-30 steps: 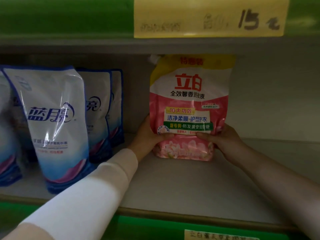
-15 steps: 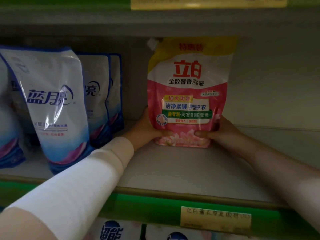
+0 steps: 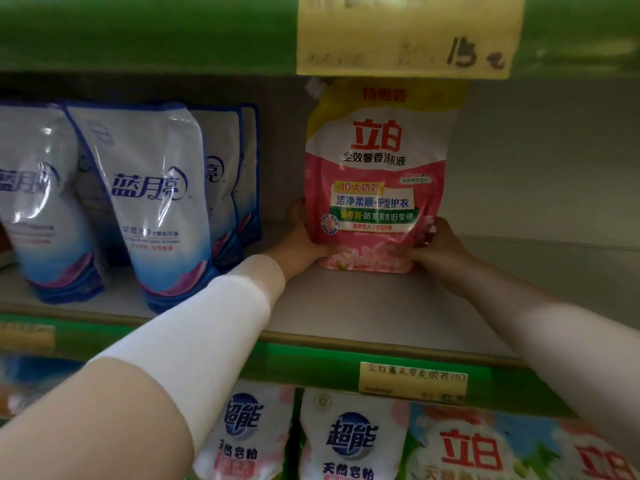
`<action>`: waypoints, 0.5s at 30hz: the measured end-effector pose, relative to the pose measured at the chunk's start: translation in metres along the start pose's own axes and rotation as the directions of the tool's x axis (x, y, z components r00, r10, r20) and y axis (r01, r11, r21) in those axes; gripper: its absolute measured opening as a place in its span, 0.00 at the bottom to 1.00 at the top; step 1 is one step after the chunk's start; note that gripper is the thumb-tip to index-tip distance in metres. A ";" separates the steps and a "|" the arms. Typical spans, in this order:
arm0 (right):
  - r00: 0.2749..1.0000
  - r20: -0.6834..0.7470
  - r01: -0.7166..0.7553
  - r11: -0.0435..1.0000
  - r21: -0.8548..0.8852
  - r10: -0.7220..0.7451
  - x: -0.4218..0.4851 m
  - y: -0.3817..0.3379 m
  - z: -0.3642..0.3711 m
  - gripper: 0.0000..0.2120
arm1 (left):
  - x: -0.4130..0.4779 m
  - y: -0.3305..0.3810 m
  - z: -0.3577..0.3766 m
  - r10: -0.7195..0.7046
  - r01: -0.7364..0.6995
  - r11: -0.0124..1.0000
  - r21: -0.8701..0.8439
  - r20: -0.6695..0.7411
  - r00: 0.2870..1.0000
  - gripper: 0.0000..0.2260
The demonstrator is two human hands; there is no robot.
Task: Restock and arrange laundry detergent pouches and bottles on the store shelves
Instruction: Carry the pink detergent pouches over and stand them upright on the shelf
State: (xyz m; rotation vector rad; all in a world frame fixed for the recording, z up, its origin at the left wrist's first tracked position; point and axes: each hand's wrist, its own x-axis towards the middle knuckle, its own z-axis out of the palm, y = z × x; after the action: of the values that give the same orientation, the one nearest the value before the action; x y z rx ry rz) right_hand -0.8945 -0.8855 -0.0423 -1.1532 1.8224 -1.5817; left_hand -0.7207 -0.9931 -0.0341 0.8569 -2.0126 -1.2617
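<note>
One pink pouch (image 3: 375, 174) stood upright at the back of the shelf (image 3: 346, 306), its base on the board. Left hand (image 3: 301, 242) and right hand (image 3: 434, 249) clasped its lower corners, fingers closed, evidently steadying it. Blue pouches (image 3: 152, 199) stood well apart, leftward.

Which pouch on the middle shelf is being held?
The pink pouch, alone at the back, gripped by left hand and right hand; the blue-and-white pouches stand untouched.
</note>
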 end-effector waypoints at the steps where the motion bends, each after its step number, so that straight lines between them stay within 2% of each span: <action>1: 0.993 -0.099 -0.060 0.998 0.002 0.059 -0.007 -0.006 0.002 0.45 | -0.006 0.005 -0.002 -0.050 0.049 0.999 -0.023 -0.016 0.999 0.44; 3: 0.932 -0.348 -0.132 0.988 -0.076 0.098 -0.019 -0.014 0.007 0.55 | -0.018 0.013 -0.006 -0.116 0.109 0.990 -0.086 -0.076 0.990 0.43; 5: 0.872 -0.488 -0.115 0.987 -0.116 0.044 -0.037 -0.025 0.012 0.57 | -0.032 0.021 -0.009 -0.134 0.110 0.983 -0.150 -0.158 0.978 0.39; 7: 0.839 -0.543 -0.071 0.992 -0.100 0.006 -0.055 -0.038 0.018 0.53 | -0.045 0.030 -0.010 -0.131 0.099 0.984 -0.148 -0.222 0.966 0.33; 11: 0.812 -0.574 -0.072 0.995 0.074 0.102 -0.098 -0.063 0.033 0.42 | -0.068 0.043 -0.013 -0.179 0.138 0.979 -0.148 -0.311 0.934 0.22; 15: 0.766 -0.627 -0.100 0.990 0.102 0.142 -0.150 -0.062 0.061 0.34 | -0.118 0.044 -0.005 -0.176 0.057 0.907 -0.416 -0.253 0.951 0.16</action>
State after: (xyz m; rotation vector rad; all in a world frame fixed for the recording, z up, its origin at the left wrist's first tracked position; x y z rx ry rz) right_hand -0.7465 -0.7959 -0.0233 -0.4601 2.1669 -2.0989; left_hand -0.6546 -0.8890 -0.0100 0.9041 -1.4210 -1.4617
